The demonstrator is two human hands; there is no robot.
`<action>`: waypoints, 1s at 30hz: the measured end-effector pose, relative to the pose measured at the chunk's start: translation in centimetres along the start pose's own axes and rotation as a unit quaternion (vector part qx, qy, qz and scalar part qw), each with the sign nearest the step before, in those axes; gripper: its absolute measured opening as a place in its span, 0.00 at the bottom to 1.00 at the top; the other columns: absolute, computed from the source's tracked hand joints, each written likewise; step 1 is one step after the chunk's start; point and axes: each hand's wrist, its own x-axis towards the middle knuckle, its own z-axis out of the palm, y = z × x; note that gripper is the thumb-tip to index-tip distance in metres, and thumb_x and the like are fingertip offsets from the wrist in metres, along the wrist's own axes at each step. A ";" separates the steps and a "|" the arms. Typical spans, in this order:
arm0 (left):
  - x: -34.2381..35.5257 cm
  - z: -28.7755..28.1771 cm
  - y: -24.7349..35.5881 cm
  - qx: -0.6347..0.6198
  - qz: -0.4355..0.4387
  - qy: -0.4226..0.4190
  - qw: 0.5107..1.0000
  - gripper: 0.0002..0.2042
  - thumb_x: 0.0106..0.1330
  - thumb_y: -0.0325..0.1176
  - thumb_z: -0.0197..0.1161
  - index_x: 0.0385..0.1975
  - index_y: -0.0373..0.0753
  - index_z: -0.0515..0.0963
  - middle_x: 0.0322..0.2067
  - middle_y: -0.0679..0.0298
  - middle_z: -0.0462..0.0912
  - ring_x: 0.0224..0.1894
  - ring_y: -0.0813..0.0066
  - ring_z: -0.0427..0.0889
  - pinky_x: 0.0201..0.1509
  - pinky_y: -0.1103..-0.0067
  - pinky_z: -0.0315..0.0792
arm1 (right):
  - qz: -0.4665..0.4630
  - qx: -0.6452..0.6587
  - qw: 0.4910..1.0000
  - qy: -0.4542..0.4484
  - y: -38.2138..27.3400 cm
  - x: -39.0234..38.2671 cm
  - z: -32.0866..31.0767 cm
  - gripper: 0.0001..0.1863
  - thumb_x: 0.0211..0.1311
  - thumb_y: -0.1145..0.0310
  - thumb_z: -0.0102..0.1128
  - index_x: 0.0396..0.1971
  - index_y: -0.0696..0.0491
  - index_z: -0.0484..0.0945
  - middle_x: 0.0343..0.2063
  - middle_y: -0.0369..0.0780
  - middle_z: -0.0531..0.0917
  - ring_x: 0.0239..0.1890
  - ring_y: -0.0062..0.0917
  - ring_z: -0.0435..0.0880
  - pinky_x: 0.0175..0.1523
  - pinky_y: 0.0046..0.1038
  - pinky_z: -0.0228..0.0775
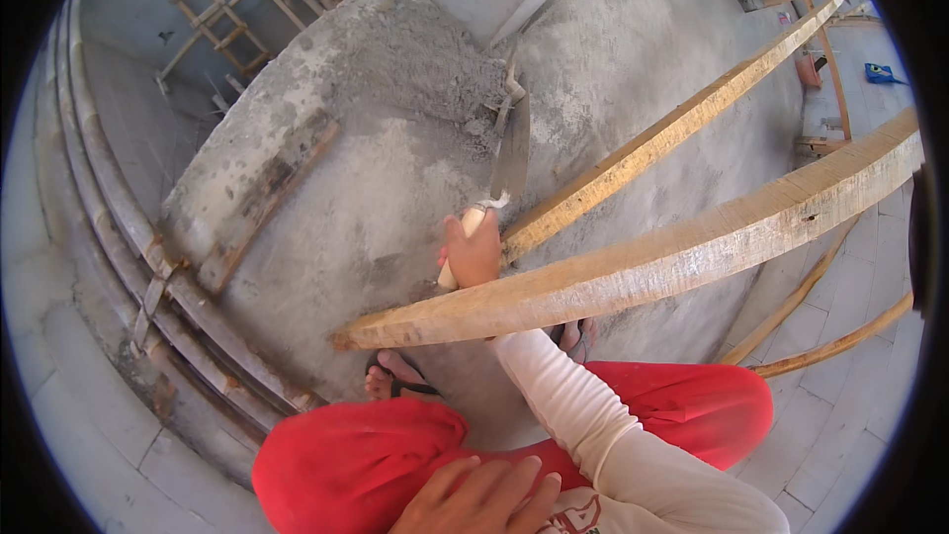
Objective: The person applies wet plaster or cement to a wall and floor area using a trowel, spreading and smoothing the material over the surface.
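Note:
My right hand (474,252) is closed round the pale wooden handle of a machete (510,160). Its broad grey blade points away from me, toward a wall corner, and something whitish is wrapped where blade and handle meet. A long squared wooden beam (613,272) crosses over my right forearm, hiding the wrist. Another squared timber (672,129) slants off to the far right from beside that hand. My left hand (484,496) holds nothing; it lies near my lap at the lower edge, fingers slightly apart.
Rough concrete (366,178) spreads in front, with a dark-edged plank (265,203) on it. Several long poles (114,208) are tied together at left. A wooden ladder (208,10) stands far left. Thin curved timbers (801,302) and a blue object (883,73) lie right.

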 end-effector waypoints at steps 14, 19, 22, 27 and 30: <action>0.1 2.0 1.9 0.048 0.016 -0.002 0.999 0.19 0.69 0.39 0.59 0.58 0.41 0.78 0.57 0.60 0.80 0.58 0.64 0.78 0.67 0.64 0.67 | 0.033 0.279 0.958 -0.058 2.7 1.4 2.8 0.14 0.68 0.75 0.60 0.45 0.53 0.64 0.28 0.39 0.75 0.18 0.22 0.75 0.20 0.31 0.73; 0.2 2.2 2.2 0.075 0.029 -0.029 0.996 0.19 0.68 0.36 0.57 0.59 0.41 0.78 0.57 0.60 0.80 0.59 0.64 0.77 0.68 0.64 0.66 | 0.035 0.280 0.956 -0.079 2.3 0.2 3.2 0.13 0.68 0.74 0.60 0.45 0.52 0.65 0.27 0.38 0.76 0.18 0.22 0.75 0.20 0.30 0.73; -0.1 2.5 2.3 0.077 0.010 -0.027 0.997 0.20 0.68 0.36 0.57 0.59 0.41 0.77 0.58 0.60 0.79 0.59 0.64 0.77 0.68 0.63 0.66 | 0.004 0.234 0.972 -0.024 2.4 -0.2 1.6 0.14 0.68 0.74 0.61 0.46 0.54 0.64 0.28 0.40 0.76 0.20 0.24 0.77 0.23 0.31 0.75; -0.7 2.7 2.5 0.072 -0.005 -0.019 0.997 0.20 0.69 0.36 0.57 0.60 0.41 0.77 0.58 0.59 0.79 0.60 0.63 0.77 0.69 0.63 0.65 | 0.013 0.227 0.964 0.142 1.0 2.2 0.4 0.16 0.69 0.74 0.62 0.47 0.56 0.63 0.30 0.41 0.77 0.21 0.26 0.79 0.26 0.32 0.77; -0.7 2.8 2.6 0.065 0.002 -0.017 0.998 0.20 0.69 0.36 0.57 0.60 0.40 0.77 0.58 0.59 0.79 0.60 0.62 0.76 0.69 0.63 0.65 | 0.029 0.294 0.943 0.155 1.1 5.2 0.9 0.17 0.69 0.73 0.60 0.49 0.56 0.61 0.32 0.43 0.76 0.22 0.27 0.79 0.26 0.33 0.77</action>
